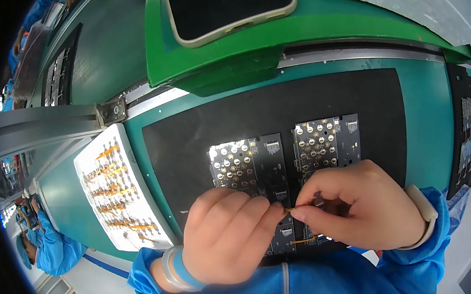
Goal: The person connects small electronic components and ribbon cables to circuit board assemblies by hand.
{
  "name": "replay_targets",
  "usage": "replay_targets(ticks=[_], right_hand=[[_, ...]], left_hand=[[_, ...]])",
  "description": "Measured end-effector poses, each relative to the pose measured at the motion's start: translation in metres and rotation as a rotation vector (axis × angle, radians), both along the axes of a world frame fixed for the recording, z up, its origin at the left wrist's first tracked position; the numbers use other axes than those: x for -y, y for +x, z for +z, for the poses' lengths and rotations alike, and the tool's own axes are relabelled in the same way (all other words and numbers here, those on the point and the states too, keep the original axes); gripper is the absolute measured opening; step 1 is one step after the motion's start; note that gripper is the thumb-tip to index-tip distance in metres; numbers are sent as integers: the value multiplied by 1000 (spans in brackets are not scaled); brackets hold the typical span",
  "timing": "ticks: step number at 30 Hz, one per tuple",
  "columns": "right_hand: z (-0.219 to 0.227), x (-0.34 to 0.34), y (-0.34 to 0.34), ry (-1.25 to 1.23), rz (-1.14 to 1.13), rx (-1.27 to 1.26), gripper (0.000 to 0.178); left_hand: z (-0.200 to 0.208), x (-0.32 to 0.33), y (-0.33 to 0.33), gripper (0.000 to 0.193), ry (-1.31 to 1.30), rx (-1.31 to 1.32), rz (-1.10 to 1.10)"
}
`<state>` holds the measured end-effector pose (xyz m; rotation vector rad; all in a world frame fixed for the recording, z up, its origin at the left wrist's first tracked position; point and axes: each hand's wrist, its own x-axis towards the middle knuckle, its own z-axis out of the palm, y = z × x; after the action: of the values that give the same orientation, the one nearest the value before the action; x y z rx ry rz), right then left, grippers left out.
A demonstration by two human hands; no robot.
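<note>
Right hand (366, 206) pinches a small orange strip (288, 211); left hand (232, 233) curled beside, grip hidden. Likely light, bendy, fragile: I'd hold edges.

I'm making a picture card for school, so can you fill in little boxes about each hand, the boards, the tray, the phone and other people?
Right grip: thumb and finger pinching a small orange strip
Left grip: curled close to that strip; holding or not, I can't tell
Boards: left board and right board, lying on a black mat
Tray: white tray at left, bearing orange strips
Phone: dark-screened phone on a green stand
Others: blue-clad people at both sides
</note>
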<state>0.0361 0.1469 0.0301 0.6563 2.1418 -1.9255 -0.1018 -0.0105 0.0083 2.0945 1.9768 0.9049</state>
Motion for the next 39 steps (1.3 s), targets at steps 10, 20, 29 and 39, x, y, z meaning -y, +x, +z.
replay_targets(ticks=[10, 20, 29, 39], right_hand=[[-25, -6, -16, 174, -198, 94, 18], [-28, -5, -18, 161, -227, 108, 18], [-23, -10, -13, 142, -150, 80, 17], [1, -17, 23, 40, -8, -40, 48]], left_hand=[[-2, 5, -5, 25, -127, -357, 562], [-18, 4, 7, 41, -188, -257, 191], [-17, 0, 13, 47, -256, -424, 179], [10, -10, 5, 37, -254, -38, 100]])
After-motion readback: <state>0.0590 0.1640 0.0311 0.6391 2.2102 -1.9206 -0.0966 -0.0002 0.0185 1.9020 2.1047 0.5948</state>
